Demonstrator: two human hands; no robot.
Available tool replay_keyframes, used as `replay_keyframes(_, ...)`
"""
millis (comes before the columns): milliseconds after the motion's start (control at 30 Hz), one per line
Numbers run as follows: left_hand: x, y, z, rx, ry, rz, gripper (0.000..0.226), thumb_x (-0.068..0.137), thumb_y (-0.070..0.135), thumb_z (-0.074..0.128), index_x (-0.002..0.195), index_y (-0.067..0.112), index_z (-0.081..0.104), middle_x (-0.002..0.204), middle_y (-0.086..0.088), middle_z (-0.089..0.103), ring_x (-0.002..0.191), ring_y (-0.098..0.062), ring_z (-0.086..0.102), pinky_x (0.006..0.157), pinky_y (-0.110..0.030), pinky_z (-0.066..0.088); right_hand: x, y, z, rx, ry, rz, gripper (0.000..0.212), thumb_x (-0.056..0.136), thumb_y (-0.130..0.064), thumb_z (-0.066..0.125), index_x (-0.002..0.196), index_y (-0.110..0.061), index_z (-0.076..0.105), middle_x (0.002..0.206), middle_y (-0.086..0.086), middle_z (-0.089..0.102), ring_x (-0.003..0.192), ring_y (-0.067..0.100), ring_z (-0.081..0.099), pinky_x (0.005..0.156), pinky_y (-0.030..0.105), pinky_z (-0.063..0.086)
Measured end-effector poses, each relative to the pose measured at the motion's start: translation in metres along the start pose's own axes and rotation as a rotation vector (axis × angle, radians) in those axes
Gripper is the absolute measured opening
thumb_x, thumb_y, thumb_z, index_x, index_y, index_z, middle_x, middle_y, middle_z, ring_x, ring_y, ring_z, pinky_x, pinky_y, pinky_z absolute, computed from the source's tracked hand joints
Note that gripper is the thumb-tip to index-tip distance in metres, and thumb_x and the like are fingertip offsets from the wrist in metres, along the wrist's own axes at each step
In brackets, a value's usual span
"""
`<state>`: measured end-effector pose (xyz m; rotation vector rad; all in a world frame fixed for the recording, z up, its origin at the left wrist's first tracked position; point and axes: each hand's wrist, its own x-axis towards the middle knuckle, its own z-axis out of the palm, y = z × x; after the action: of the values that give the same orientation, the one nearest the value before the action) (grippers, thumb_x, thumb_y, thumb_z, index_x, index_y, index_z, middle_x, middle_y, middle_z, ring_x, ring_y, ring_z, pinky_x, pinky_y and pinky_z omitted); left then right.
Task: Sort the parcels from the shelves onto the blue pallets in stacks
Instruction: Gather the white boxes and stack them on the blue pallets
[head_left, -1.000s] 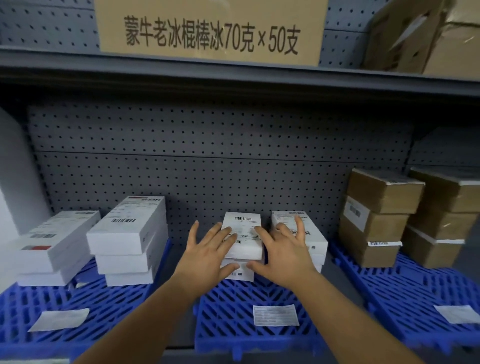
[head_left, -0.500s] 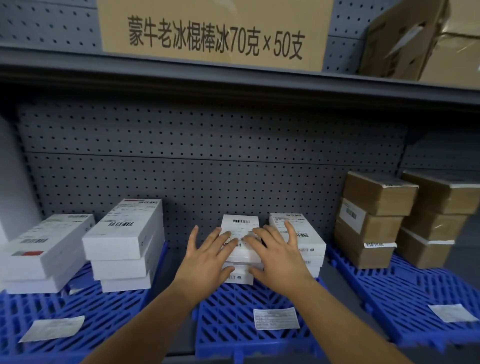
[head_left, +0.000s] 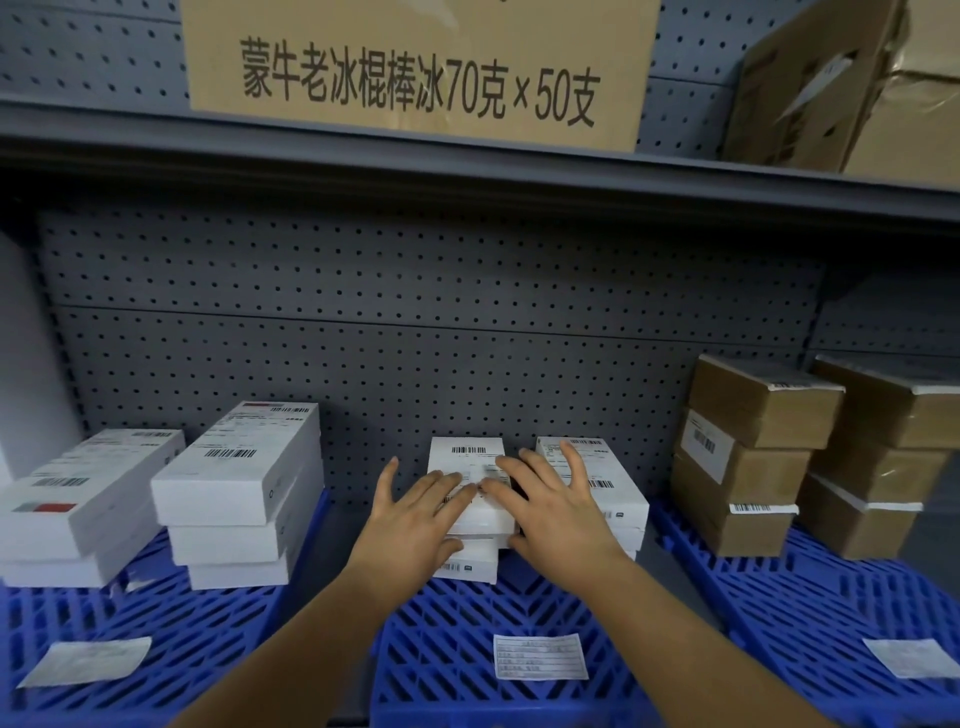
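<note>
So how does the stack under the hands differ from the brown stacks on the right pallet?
The middle stack is flat white boxes, with both the left hand and right hand resting on top; the brown stacks are bulkier taped cardboard parcels, untouched. Both carry barcode labels and sit on blue pallets.

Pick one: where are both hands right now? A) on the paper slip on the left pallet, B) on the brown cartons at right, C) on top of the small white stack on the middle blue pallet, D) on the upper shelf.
C: the left hand and right hand lie flat, fingers spread, on the top box of the white stack on the middle pallet.
</note>
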<state>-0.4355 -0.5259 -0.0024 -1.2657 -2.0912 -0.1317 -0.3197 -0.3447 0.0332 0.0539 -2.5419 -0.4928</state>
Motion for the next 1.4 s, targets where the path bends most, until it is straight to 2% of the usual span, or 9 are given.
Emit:
replay_keyframes(133, -0.002, -0.004, -0.001, 0.009, -0.003, -0.017, 0.08, 0.06, 0.044, 0.085, 0.127, 0.023, 0.046, 0.123, 0.0, 0.063, 0.109, -0.017, 0.062, 0.103, -0.059, 0.021, 0.004, 0.0, 0.003, -0.002, 0.01, -0.016, 0.077, 0.06, -0.047, 0.083, 0.128, -0.027, 0.053, 0.135, 0.0, 0.051, 0.127, 0.025, 0.045, 0.112, 0.058, 0.01)
replay_keyframes(300, -0.003, -0.008, -0.003, -0.005, -0.009, -0.013, 0.078, 0.062, 0.047, 0.083, 0.128, 0.023, 0.048, 0.125, 0.001, 0.062, 0.11, -0.016, 0.061, 0.102, -0.056, 0.023, 0.006, -0.004, 0.005, 0.011, 0.012, -0.021, 0.076, 0.061, -0.046, 0.082, 0.129, -0.027, 0.053, 0.136, -0.001, 0.051, 0.127, 0.024, 0.045, 0.111, 0.06, 0.012)
replay_keyframes(433, 0.001, -0.008, 0.001, -0.033, -0.051, 0.0, 0.085, 0.059, 0.05, 0.084, 0.13, 0.024, 0.045, 0.128, 0.002, 0.06, 0.115, -0.015, 0.059, 0.101, -0.051, 0.024, 0.004, -0.003, 0.003, 0.022, 0.012, 0.014, 0.078, 0.059, -0.046, 0.083, 0.129, -0.028, 0.052, 0.135, -0.001, 0.051, 0.127, 0.024, 0.045, 0.112, 0.058, 0.009)
replay_keyframes(933, -0.003, -0.024, 0.003, -0.038, -0.074, 0.045, 0.089, 0.061, 0.048, 0.083, 0.136, 0.022, 0.042, 0.136, 0.003, 0.055, 0.121, -0.013, 0.055, 0.1, -0.05, 0.023, 0.006, -0.008, 0.005, 0.048, 0.001, 0.004, 0.073, 0.064, -0.054, 0.077, 0.128, -0.029, 0.053, 0.138, -0.001, 0.048, 0.13, 0.024, 0.042, 0.112, 0.059, 0.009)
replay_keyframes(1067, -0.005, -0.022, 0.003, -0.026, -0.067, 0.022, 0.09, 0.06, 0.049, 0.084, 0.136, 0.022, 0.043, 0.133, 0.002, 0.057, 0.117, -0.014, 0.058, 0.098, -0.045, 0.029, 0.01, -0.008, 0.007, 0.065, -0.002, 0.028, 0.074, 0.061, -0.053, 0.081, 0.127, -0.03, 0.056, 0.136, 0.0, 0.052, 0.128, 0.025, 0.045, 0.11, 0.059, 0.01)
replay_keyframes(1167, -0.004, -0.019, 0.001, -0.027, -0.063, 0.004, 0.091, 0.058, 0.049, 0.085, 0.134, 0.024, 0.042, 0.132, 0.004, 0.058, 0.116, -0.013, 0.058, 0.092, -0.048, 0.045, 0.01, -0.008, 0.009, 0.061, -0.005, 0.036, 0.072, 0.062, -0.05, 0.081, 0.126, -0.029, 0.057, 0.135, 0.0, 0.053, 0.127, 0.026, 0.048, 0.111, 0.059, 0.009)
replay_keyframes(1400, -0.001, -0.014, 0.0, -0.018, -0.075, -0.019, 0.096, 0.054, 0.047, 0.088, 0.135, 0.021, 0.043, 0.132, 0.001, 0.058, 0.114, -0.015, 0.06, 0.085, -0.048, 0.049, 0.012, -0.006, 0.007, 0.069, -0.076, 0.08, 0.076, 0.061, -0.055, 0.079, 0.129, -0.032, 0.054, 0.139, -0.001, 0.05, 0.129, 0.026, 0.045, 0.111, 0.058, 0.004)
